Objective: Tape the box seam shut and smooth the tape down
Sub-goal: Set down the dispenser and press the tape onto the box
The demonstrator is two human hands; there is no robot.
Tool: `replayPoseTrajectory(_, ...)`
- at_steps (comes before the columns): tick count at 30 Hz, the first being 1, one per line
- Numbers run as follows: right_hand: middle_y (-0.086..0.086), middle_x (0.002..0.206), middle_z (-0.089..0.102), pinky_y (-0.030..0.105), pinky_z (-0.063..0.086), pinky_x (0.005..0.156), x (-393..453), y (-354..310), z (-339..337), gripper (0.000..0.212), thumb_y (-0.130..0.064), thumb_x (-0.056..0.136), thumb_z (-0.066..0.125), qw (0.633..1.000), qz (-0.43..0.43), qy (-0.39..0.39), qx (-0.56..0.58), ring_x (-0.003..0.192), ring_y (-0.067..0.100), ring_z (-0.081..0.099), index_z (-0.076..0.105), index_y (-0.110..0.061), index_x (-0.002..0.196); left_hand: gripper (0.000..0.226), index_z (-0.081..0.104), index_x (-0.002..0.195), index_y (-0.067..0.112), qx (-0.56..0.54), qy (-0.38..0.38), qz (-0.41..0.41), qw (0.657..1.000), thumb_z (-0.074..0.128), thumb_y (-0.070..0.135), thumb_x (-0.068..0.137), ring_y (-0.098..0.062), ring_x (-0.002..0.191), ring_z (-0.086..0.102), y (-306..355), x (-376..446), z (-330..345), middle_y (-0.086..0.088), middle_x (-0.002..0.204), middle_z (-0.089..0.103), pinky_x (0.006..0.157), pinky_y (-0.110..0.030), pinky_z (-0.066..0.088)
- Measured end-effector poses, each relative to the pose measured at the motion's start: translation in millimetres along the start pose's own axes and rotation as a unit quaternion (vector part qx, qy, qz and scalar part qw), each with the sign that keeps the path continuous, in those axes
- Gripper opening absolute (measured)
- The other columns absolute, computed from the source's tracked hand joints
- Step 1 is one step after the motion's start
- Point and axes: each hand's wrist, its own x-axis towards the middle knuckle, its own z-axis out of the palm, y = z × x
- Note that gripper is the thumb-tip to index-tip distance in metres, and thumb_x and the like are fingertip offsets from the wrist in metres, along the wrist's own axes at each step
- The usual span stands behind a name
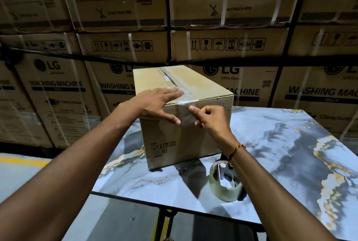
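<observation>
A brown cardboard box [201, 86] stands on a marble-patterned table [280, 144]. Clear tape [180, 84] runs along its top seam and folds over the near edge onto the front face. My left hand [158, 103] lies flat across the near top corner, fingers on the tape and thumb down on the front face. My right hand [211, 117] presses the tape end against the front face with its fingertips, the other fingers curled. A roll of clear tape [224, 184] lies on the table to the right of the box's front.
A wall of strapped washing-machine cartons [58, 86] rises close behind the table. The table's near edge [174, 207] sits on a dark metal frame. Grey floor with a yellow line [21, 161] lies at the left.
</observation>
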Motion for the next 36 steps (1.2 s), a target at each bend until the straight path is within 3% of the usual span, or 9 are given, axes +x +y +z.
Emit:
replayPoseTrajectory(10,0.003,0.055,0.07,0.05,0.057,0.074,1,5,-2,0.046,-0.047,0.084,0.073,0.998,-0.001,0.002,-0.069,0.059,0.015,0.064,0.068,-0.007,0.061,0.125,0.008,0.156,0.043,0.001,0.009,0.005,1.0,0.029,0.104,0.049,-0.02,0.154,0.016,-4,2,3,0.011,0.168,0.008,0.119,-0.053,0.026)
replayPoseTrajectory(13,0.001,0.054,0.07,0.047,0.058,0.07,-1,10,-3,0.047,-0.049,0.084,0.073,0.992,0.002,0.002,-0.126,0.063,0.021,0.069,0.068,-0.009,0.062,0.124,0.007,0.156,0.044,0.004,0.01,0.006,1.0,0.028,0.104,0.05,-0.02,0.153,0.017,-5,3,5,0.011,0.168,0.007,0.119,-0.054,0.026)
replayPoseTrajectory(19,-0.001,0.055,0.069,0.032,0.053,0.063,-17,40,-18,0.044,-0.05,0.083,0.074,0.96,0.043,-0.02,-0.275,0.055,0.01,0.064,0.066,-0.011,0.063,0.121,0.006,0.155,0.046,-0.001,0.013,0.004,1.0,0.029,0.104,0.051,-0.02,0.153,0.018,-9,5,8,0.013,0.168,0.007,0.119,-0.054,0.026)
replayPoseTrajectory(22,-0.001,0.068,0.068,0.039,0.053,0.064,-18,36,-25,0.038,-0.05,0.084,0.072,0.951,-0.087,0.043,-0.293,0.069,0.023,0.062,0.063,-0.016,0.071,0.118,0.007,0.155,0.046,-0.007,0.01,0.006,1.0,0.026,0.103,0.054,-0.018,0.153,0.017,-10,5,8,0.013,0.168,0.007,0.12,-0.054,0.024)
replayPoseTrajectory(25,0.001,0.092,0.063,0.037,0.047,0.072,-5,17,-28,0.034,-0.052,0.09,0.063,0.879,-0.296,0.113,-0.357,0.087,0.023,0.053,0.063,-0.018,0.091,0.092,0.016,0.154,0.049,-0.066,0.032,0.002,0.997,0.016,0.093,0.073,-0.013,0.152,0.019,-12,2,7,0.016,0.166,0.013,0.122,-0.05,0.022)
replayPoseTrajectory(27,0.004,0.109,0.062,0.038,0.045,0.079,8,5,-26,0.04,-0.056,0.092,0.055,0.839,-0.352,0.112,-0.401,0.101,0.025,0.052,0.062,-0.019,0.106,0.08,0.033,0.15,0.045,-0.115,0.079,-0.014,0.99,0.009,0.083,0.084,-0.013,0.148,0.03,-16,-4,8,0.014,0.162,0.03,0.118,-0.045,0.028)
replayPoseTrajectory(30,0.003,0.123,0.06,0.043,0.044,0.088,26,-4,-18,0.047,-0.059,0.094,0.047,0.831,-0.359,0.036,-0.424,0.112,0.026,0.053,0.059,-0.022,0.119,0.079,0.069,0.114,0.032,-0.054,0.21,-0.08,0.973,0.006,0.074,0.091,-0.027,0.113,0.063,-21,-13,13,0.001,0.124,0.07,0.08,-0.036,0.048)
replayPoseTrajectory(33,-0.001,0.12,0.06,0.04,0.04,0.085,37,-3,-5,0.046,-0.062,0.097,0.038,0.819,-0.359,0.01,-0.448,0.107,0.023,0.055,0.059,-0.025,0.115,0.073,0.054,0.063,0.025,-0.031,0.275,-0.139,0.951,0.008,0.074,0.091,-0.027,0.071,0.059,-22,-15,19,0.001,0.072,0.062,0.055,-0.029,0.029)
replayPoseTrajectory(36,-0.001,0.113,0.063,0.04,0.037,0.081,40,3,4,0.05,-0.065,0.097,0.033,0.811,-0.371,0.062,-0.448,0.1,0.024,0.056,0.061,-0.025,0.108,0.069,0.047,0.058,0.025,-0.05,0.272,-0.146,0.95,0.011,0.074,0.092,-0.023,0.065,0.05,-22,-14,20,0.0,0.069,0.06,0.055,-0.031,0.027)
